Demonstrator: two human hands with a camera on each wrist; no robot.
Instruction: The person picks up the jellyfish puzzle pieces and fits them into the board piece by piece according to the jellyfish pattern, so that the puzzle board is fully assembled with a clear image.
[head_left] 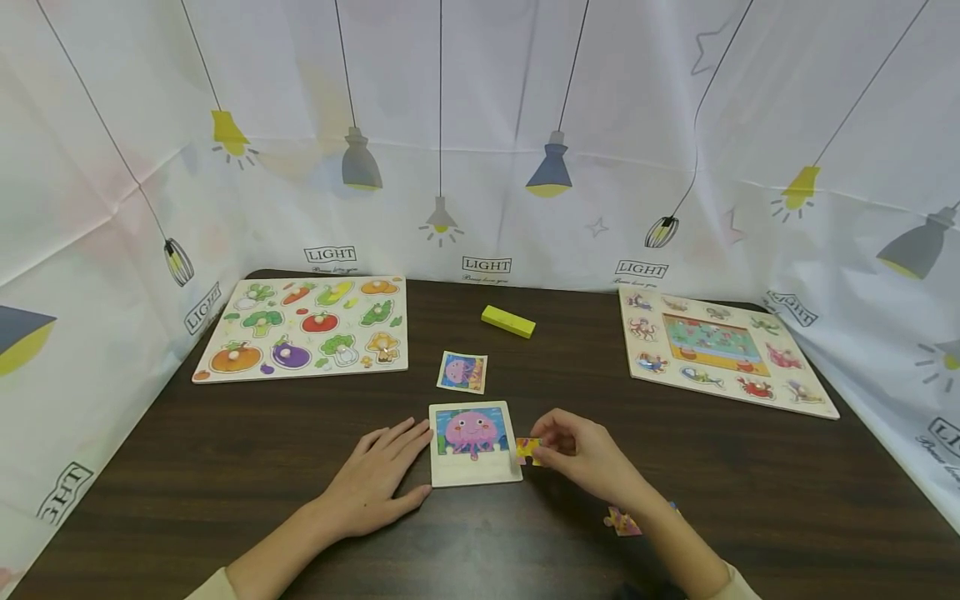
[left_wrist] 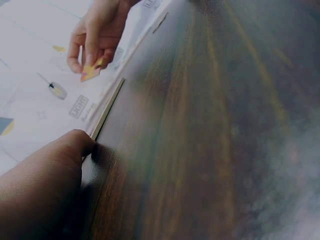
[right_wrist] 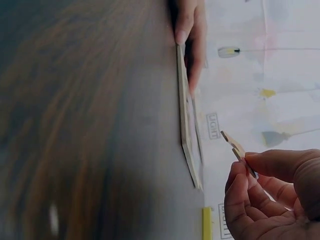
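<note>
Far left: one vegetable picture board (head_left: 348, 321), knobbed, flat on the dark tabletop (head_left: 315, 417). Next, left hand (head_left: 378, 475): palm down, fingers straight and lightly spread, thumb apart, pinching nothing; fingertips meet the left edge of the puzzle tray and the thumb rests by its near left corner, forearm slanting in from the near side. Puzzle tray (head_left: 480, 468): pale, square, flat, upper part filled by a pink jellyfish picture, lower strip bare; probably light and stiff, liable to slide if nudged, best steadied at the rim. Beyond it, one small picture card (head_left: 462, 372) and, farther off, one yellow block (head_left: 508, 322). Puzzle piece (head_left: 527, 447): small, yellow and pink, raised just beside the tray's right edge; thin, likely very light and rigid, its tabs the weaker part, best taken by the edge away from the tray. Right hand (head_left: 588, 454): thumb and fingertips closed on that piece's right side, remaining fingers curled, forearm angled in from the near right. Under that forearm, partly hidden, loose pieces (head_left: 625, 522). Far right: one sea-animal board (head_left: 660, 381), flat.
</note>
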